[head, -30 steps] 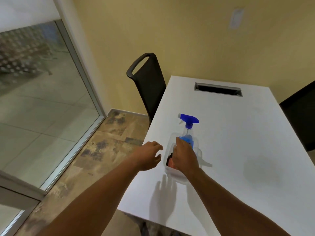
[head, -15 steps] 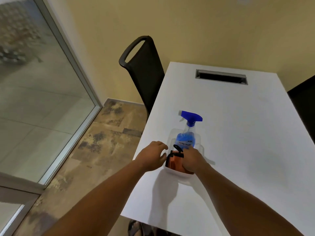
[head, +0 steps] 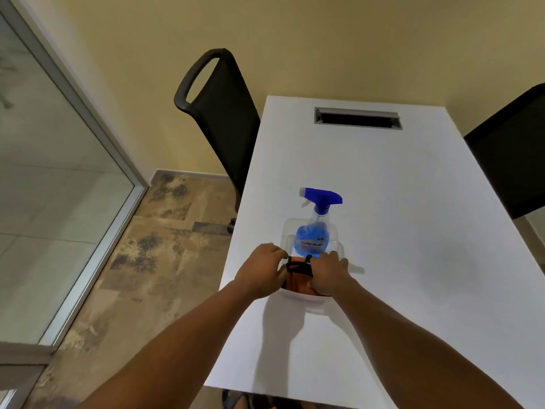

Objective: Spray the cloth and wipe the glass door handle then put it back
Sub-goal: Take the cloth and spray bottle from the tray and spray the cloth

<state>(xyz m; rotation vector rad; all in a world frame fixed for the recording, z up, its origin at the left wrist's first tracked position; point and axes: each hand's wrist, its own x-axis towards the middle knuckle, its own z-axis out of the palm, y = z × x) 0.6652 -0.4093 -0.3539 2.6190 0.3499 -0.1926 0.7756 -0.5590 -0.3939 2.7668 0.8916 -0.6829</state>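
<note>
A clear plastic caddy (head: 287, 228) stands on the white table (head: 398, 202) near its left edge. A spray bottle (head: 315, 228) with blue liquid and a blue trigger head stands upright in the caddy's far half. An orange cloth (head: 296, 285) with a black edge lies in the near half. My left hand (head: 261, 273) pinches the cloth's black edge at the caddy's left side. My right hand (head: 328, 276) grips the cloth from the right, covering part of it. The door handle is out of view.
A black chair (head: 221, 113) stands against the table's left side, another black chair (head: 513, 157) at the right edge. A cable slot (head: 357, 118) is set in the table's far end. A glass panel with a metal frame (head: 97, 128) runs along the left, over patterned floor (head: 153, 261).
My right hand has shifted from the bottle's side down onto the cloth in the caddy. My left hand has moved in from the table edge and taken hold of the cloth's edge.
</note>
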